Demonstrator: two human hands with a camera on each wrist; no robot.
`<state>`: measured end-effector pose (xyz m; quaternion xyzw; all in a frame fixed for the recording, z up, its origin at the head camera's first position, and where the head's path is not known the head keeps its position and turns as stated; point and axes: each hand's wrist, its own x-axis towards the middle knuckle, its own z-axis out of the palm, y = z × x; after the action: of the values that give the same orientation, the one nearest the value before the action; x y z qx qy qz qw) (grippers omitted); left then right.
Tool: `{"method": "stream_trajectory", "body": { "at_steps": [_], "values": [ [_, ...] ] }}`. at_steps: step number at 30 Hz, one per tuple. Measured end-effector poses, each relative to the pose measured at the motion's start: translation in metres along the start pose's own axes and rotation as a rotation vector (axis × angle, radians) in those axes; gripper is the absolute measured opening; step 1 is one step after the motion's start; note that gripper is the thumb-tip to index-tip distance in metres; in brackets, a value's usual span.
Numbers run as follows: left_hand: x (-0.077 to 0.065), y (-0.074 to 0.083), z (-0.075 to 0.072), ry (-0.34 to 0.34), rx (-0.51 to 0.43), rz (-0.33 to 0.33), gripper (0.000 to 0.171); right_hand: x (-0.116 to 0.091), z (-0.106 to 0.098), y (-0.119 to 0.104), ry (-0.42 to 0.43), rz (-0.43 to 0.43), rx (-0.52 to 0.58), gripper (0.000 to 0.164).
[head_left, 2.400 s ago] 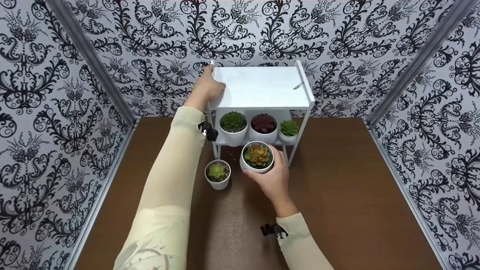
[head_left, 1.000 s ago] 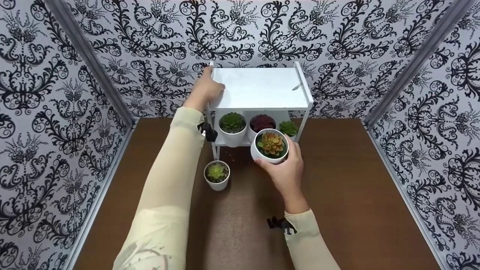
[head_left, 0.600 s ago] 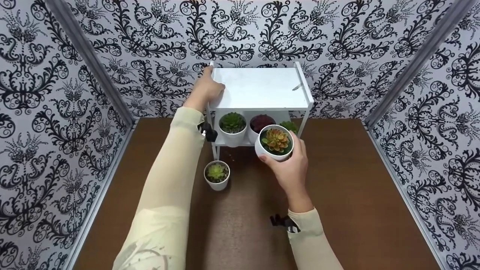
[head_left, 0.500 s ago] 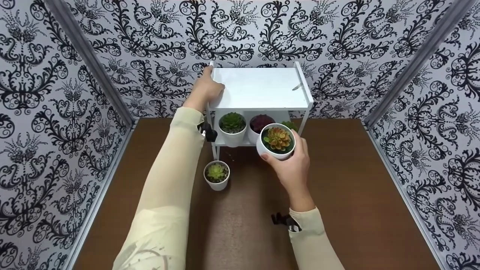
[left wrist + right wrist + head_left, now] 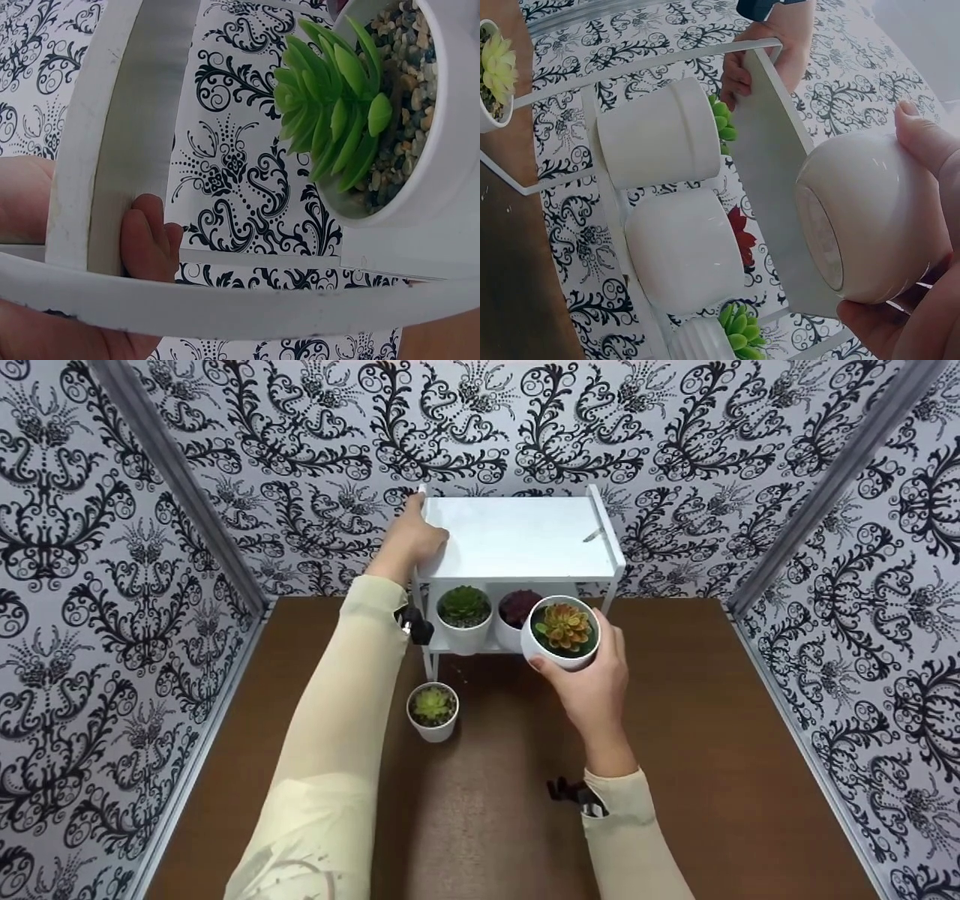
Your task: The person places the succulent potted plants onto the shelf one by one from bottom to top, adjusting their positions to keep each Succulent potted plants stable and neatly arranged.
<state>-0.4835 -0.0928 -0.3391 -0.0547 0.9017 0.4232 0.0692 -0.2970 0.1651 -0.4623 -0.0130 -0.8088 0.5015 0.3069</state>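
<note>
My right hand [image 5: 596, 686] holds a round white pot with an orange succulent [image 5: 564, 630], lifted in front of the shelf's right side. In the right wrist view, the pot's base faces the camera. My left hand [image 5: 411, 536] grips the left edge of a white two-tier shelf [image 5: 517, 536], with fingertips [image 5: 146, 232] curled beneath the top board. On the lower tier stand a potted green succulent [image 5: 465, 634] and a potted dark red succulent [image 5: 517, 607]. A smaller potted green succulent [image 5: 742, 332] shows beside them in the right wrist view; the held pot hides it from the head view.
A white pot with a yellow-green succulent [image 5: 433, 712] stands on the brown table [image 5: 720, 750], in front of the shelf's left leg. Patterned walls [image 5: 300, 427] enclose the back and both sides. A small grey mark [image 5: 592, 535] lies on the shelf top's right side.
My right hand has carried the orange succulent's pot up and to the right, from before the shelf's middle. It now covers the small green succulent. My left hand keeps its grip on the shelf.
</note>
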Motion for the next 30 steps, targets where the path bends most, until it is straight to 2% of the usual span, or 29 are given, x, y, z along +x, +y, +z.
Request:
{"method": "stream_trajectory", "body": {
  "at_steps": [11, 18, 25, 30],
  "values": [
    [-0.002, 0.002, 0.000, -0.010, -0.011, -0.030, 0.090, 0.008, -0.005, -0.003, 0.039, -0.020, 0.012, 0.104],
    [-0.002, 0.003, -0.001, 0.000, 0.023, -0.006, 0.090, 0.013, -0.009, -0.006, 0.038, -0.018, 0.019, 0.101],
    [-0.003, 0.004, -0.001, -0.013, -0.008, -0.023, 0.091, 0.019, -0.013, -0.011, 0.052, -0.005, 0.015, 0.102],
    [-0.001, 0.002, -0.001, -0.012, 0.000, -0.011, 0.092, 0.023, -0.016, -0.014, 0.062, -0.007, 0.026, 0.104]
  ]
}}
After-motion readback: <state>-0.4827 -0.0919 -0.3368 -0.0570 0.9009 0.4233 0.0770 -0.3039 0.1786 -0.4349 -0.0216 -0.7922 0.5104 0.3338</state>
